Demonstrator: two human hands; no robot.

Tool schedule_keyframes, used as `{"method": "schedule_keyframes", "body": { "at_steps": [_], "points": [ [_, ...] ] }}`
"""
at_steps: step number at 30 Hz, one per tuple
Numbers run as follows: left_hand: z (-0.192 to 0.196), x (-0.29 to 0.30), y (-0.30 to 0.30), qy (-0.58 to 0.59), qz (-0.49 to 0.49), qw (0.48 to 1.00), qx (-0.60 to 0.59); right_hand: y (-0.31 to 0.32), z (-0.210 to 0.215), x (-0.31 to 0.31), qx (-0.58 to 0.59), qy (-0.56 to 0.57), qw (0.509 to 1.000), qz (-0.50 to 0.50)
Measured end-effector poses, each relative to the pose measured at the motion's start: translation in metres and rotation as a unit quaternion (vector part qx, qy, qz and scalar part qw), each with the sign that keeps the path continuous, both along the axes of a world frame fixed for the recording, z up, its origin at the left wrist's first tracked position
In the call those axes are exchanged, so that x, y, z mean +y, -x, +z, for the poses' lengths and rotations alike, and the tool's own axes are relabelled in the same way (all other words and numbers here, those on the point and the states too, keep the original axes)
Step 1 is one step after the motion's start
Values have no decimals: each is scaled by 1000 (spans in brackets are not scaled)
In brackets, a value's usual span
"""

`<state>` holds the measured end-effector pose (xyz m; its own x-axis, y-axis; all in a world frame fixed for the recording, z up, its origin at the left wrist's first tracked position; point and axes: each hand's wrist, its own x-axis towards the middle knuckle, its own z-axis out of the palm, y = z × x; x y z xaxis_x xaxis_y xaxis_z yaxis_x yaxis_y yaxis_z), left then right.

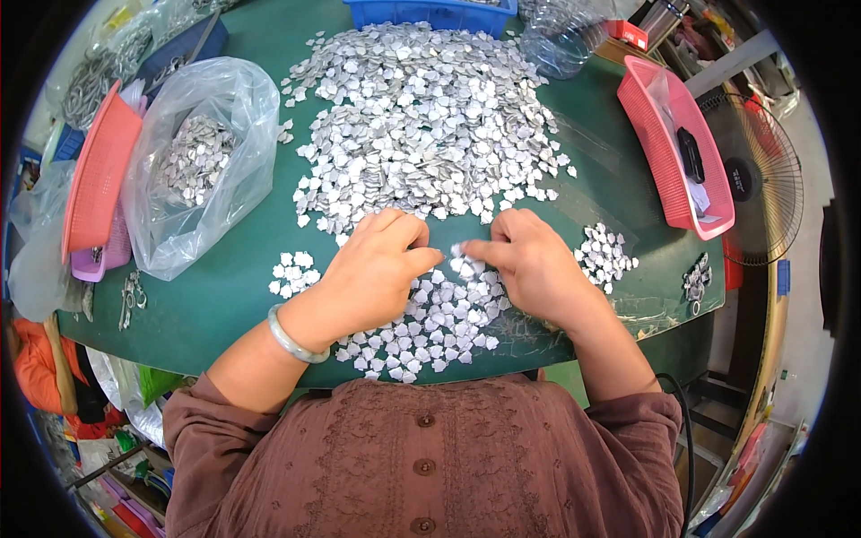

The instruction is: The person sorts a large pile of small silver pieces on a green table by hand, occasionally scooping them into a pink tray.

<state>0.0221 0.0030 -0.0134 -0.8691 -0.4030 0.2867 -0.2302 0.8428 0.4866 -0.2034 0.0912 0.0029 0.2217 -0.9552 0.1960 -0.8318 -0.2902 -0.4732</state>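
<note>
Small flat silver metal pieces, leaf-like in outline, lie in a large heap [421, 117] on the green table. A looser spread of the same pieces [421, 336] lies near the table's front edge. Between the two, my left hand [381, 269] rests with its fingers curled in and its thumb pointing right; whatever its fingers hold is hidden. Opposite it, my right hand [535, 269] is closed too, with its forefinger reaching left onto a small metal piece [460, 250], slightly blurred. A pale bangle [294, 337] circles my left wrist.
Smaller piles flank my hands, one at left [293, 274] and one at right [605, 257]. A clear plastic bag [247, 99] of pieces stands left, beside a pink basket [99, 170]. Another pink basket [647, 148] and a fan [762, 179] stand right; a blue tray [430, 16] is behind.
</note>
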Motion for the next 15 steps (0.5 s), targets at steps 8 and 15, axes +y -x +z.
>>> {"method": "schedule_keyframes", "body": {
  "at_steps": [8,15],
  "points": [
    [7,6,11,42,-11,999,-15,16,-1,-3,54,16,996,-67],
    [14,5,6,33,-27,998,-36,20,5,-5,44,13,998,-37]
  ]
}}
